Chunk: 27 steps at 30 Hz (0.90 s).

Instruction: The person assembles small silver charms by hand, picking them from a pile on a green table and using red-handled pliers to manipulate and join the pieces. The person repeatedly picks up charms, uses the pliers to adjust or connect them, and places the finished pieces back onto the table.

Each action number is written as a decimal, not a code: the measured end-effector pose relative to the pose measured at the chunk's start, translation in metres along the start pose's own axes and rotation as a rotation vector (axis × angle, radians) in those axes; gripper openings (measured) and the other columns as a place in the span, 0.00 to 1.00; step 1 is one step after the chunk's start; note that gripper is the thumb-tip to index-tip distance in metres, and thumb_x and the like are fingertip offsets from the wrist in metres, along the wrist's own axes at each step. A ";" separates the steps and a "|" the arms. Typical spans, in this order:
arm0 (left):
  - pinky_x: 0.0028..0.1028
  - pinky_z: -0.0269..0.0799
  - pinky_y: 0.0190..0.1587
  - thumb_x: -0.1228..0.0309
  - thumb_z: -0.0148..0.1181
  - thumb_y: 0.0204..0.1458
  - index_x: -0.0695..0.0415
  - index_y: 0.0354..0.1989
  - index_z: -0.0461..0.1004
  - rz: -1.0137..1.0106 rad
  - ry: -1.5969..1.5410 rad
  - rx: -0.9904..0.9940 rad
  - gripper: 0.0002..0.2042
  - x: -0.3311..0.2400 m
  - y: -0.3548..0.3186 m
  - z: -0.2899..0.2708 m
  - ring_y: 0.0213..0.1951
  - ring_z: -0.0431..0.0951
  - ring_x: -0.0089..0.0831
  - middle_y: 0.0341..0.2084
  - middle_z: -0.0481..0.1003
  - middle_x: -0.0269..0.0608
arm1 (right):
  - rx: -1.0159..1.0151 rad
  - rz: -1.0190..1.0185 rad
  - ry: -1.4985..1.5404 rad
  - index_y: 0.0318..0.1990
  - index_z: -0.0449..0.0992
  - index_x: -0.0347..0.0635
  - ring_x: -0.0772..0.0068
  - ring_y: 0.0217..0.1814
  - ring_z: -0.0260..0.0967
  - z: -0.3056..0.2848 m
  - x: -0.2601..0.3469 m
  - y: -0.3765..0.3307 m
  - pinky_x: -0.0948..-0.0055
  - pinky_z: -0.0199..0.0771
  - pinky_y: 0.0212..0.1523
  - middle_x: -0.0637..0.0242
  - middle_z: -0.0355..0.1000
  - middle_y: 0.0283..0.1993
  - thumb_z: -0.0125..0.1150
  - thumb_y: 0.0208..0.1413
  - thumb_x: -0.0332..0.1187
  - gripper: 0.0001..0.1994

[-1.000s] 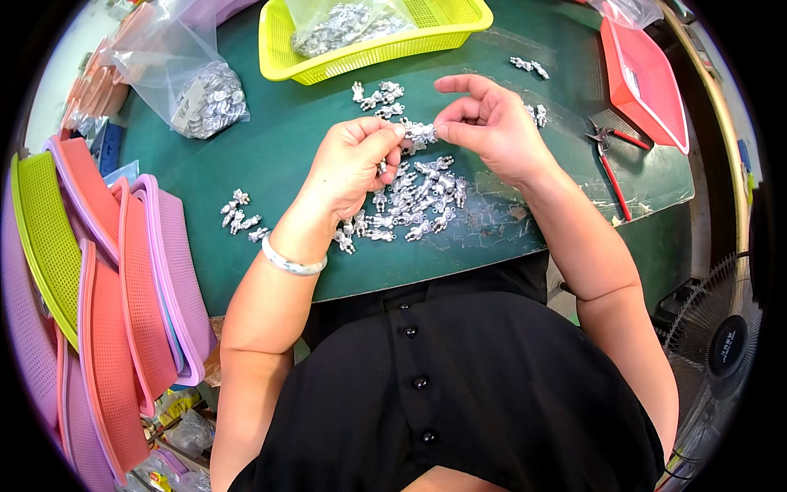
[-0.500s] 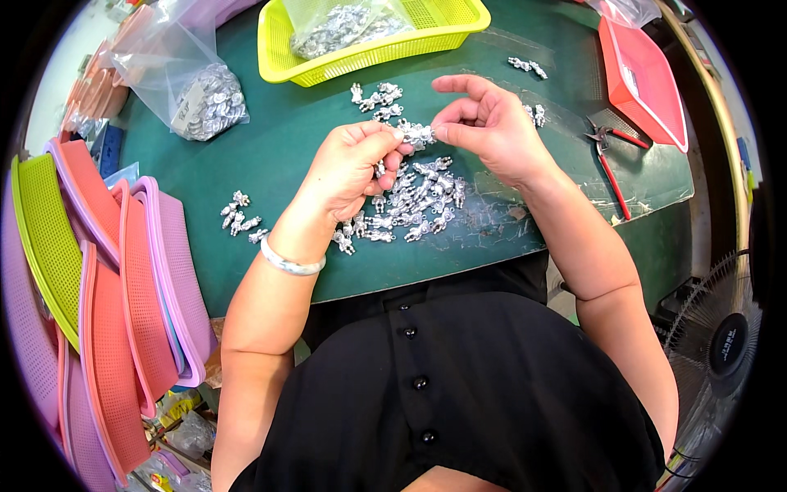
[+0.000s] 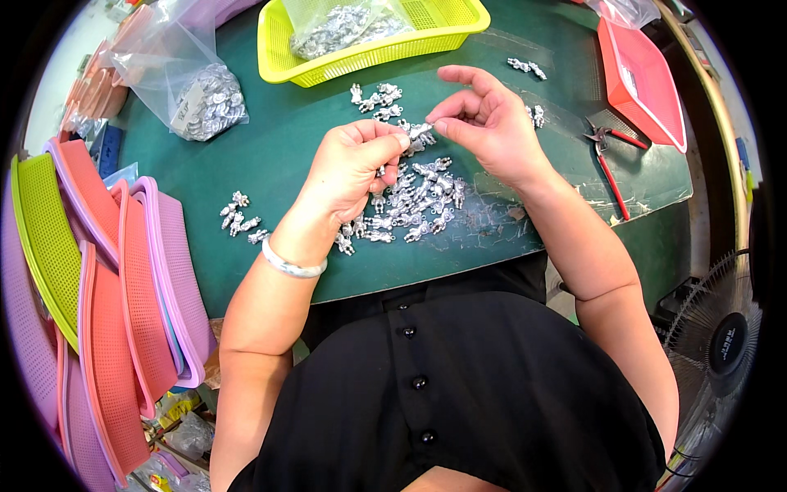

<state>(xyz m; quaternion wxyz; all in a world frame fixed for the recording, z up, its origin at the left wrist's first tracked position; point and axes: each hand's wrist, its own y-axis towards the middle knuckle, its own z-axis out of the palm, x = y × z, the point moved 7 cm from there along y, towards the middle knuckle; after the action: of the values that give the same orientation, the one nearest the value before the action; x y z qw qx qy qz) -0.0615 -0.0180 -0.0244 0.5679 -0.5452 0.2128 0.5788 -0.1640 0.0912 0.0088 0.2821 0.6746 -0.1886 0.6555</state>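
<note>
The left hand (image 3: 357, 164) and right hand (image 3: 490, 131) were positioned close together above the green tabletop (image 3: 369, 271). A silver figure charm (image 3: 420, 129) was located between the fingertips of both hands. The right thumb and index finger pinched its right end, with the remaining fingers raised apart; the left thumb and curled index finger gripped at its left side, the exact contact point being hidden. A charm pile (image 3: 422, 197) lay on the near side of the hands. A lime perforated basket (image 3: 369, 64) stood beyond them. A clear bag of metal pieces (image 3: 215, 102) rested to the far left of the left hand; red-handled pliers (image 3: 613, 184) lay right of the right hand.
</note>
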 end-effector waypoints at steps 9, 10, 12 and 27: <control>0.12 0.56 0.14 0.76 0.58 0.44 0.61 0.30 0.70 0.043 -0.006 -0.035 0.06 -0.003 -0.001 0.001 0.15 0.66 0.15 0.18 0.70 0.32 | -0.015 -0.021 0.092 0.53 0.56 0.31 0.81 0.35 0.68 0.001 -0.001 0.001 0.83 0.66 0.39 0.63 0.71 0.32 0.56 0.45 0.18 0.25; 0.12 0.56 0.14 0.76 0.58 0.44 0.61 0.30 0.70 0.044 -0.008 -0.033 0.05 -0.002 0.000 0.001 0.15 0.66 0.15 0.18 0.70 0.32 | -0.013 -0.018 0.106 0.53 0.56 0.31 0.81 0.35 0.68 0.001 -0.001 0.002 0.83 0.66 0.39 0.63 0.71 0.32 0.56 0.45 0.18 0.25; 0.12 0.56 0.14 0.76 0.58 0.45 0.61 0.31 0.70 0.043 -0.012 -0.020 0.06 -0.002 0.001 0.001 0.15 0.66 0.16 0.18 0.70 0.32 | -0.009 -0.018 0.129 0.53 0.57 0.31 0.80 0.35 0.68 0.001 -0.002 0.002 0.83 0.66 0.39 0.64 0.71 0.32 0.56 0.45 0.18 0.25; 0.19 0.69 0.19 0.73 0.50 0.50 0.61 0.32 0.67 0.104 -0.477 0.167 0.05 -0.023 -0.002 -0.017 0.29 0.75 0.36 0.34 0.72 0.53 | 0.096 -0.129 -0.130 0.51 0.63 0.33 0.82 0.38 0.66 0.012 0.003 -0.002 0.82 0.65 0.41 0.66 0.71 0.34 0.53 0.51 0.21 0.18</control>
<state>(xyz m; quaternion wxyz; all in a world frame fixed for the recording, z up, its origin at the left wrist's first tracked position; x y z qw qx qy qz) -0.0580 -0.0421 -0.0090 0.6145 -0.3327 0.1475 0.6999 -0.1536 0.0858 0.0120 0.2780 0.7393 -0.1310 0.5991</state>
